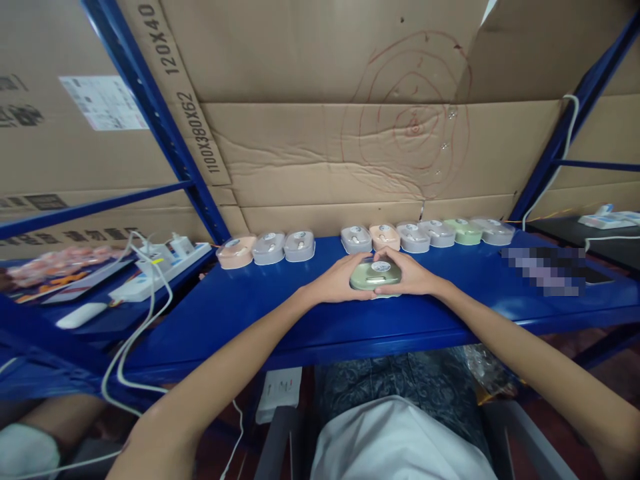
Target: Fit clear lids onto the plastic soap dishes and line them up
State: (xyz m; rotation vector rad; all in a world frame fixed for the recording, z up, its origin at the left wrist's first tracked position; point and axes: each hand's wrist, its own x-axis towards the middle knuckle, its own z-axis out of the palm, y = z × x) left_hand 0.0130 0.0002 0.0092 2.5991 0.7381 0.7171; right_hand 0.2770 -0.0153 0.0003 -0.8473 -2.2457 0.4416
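Clasps a green box from both sides, with left hand and right hand closed around it, thumbs along the near edge, fingers curving round the far edge. Has the box in the middle of the ring of both hands, with one sticker facing up, over the blue table (cannot tell whether resting on it or lifted). Counts one box in the grip and nine more along the back of the table, in two groups with a gap between. To the left, shows three: one peach box and two gray boxes. To the right, shows six: four gray boxes, one peach box, one pale green box. Behind them, shows cardboard with red rings drawn on it; under the table, one white box.
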